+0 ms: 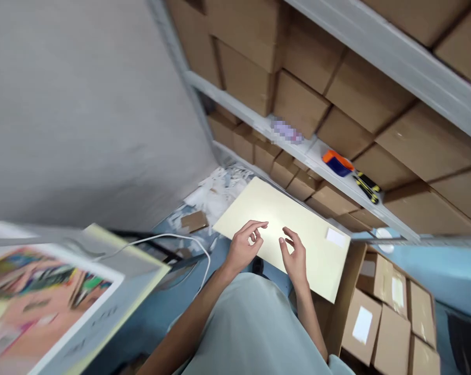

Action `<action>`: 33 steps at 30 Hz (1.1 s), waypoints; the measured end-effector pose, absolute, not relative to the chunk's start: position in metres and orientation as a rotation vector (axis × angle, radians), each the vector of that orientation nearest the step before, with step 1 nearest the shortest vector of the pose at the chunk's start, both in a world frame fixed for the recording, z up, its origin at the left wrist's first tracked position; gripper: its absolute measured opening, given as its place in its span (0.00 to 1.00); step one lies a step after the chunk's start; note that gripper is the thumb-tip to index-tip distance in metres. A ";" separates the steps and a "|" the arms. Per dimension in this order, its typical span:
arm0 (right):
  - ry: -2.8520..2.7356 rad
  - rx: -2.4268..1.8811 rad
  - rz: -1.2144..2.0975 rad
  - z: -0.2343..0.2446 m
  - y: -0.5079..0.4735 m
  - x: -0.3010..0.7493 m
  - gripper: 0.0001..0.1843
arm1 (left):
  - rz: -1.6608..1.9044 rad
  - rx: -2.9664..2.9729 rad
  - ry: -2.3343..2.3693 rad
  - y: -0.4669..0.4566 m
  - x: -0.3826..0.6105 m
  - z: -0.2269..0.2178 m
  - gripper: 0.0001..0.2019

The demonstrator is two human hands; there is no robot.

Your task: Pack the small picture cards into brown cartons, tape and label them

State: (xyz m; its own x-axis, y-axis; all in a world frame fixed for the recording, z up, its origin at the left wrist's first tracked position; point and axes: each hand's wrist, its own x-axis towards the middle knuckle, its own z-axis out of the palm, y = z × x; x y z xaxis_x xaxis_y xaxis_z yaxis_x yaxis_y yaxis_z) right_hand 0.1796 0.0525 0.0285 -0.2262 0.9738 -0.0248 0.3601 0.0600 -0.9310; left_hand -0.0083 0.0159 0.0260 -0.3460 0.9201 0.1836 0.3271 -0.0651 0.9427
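Note:
My left hand [245, 245] hovers over the near edge of a pale yellow board [282, 208], its index finger stretched out and the others loosely bent, holding nothing. Beside it, my right hand [295, 256] is also raised above the board, thumb and fingers apart and bare. A gap separates the two hands. On the board's right part lies a small white paper or label [335, 237].
Metal shelving [376, 21] full of cardboard boxes [301, 101] rises ahead. An orange and blue object [337, 162] and a yellow-black-handled tool [366, 186] lie on its ledge. An open carton [347, 297] stands right; a white cable [181, 236] hangs left. Paper scraps [215, 192] cover the floor.

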 end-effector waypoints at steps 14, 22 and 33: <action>-2.344 -0.374 1.575 0.051 -0.030 0.018 0.23 | 1.892 0.315 2.659 -0.257 -0.061 0.047 0.16; -2.868 -0.095 1.232 0.013 -0.143 -0.113 0.28 | 1.723 -0.025 2.863 -0.386 -0.129 -0.020 0.18; -3.044 -0.821 0.720 -0.068 -0.224 -0.180 0.27 | 1.399 -0.070 2.821 -0.472 -0.202 -0.108 0.24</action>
State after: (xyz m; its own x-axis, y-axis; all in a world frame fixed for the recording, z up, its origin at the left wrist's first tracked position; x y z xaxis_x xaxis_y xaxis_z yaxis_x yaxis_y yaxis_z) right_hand -0.1801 -0.2240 -0.0678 -0.8672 0.4561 -0.1999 0.4973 0.7725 -0.3949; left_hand -0.2021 -0.4724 -0.1076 -0.9990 -0.0431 -0.0129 -0.0364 0.6045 0.7957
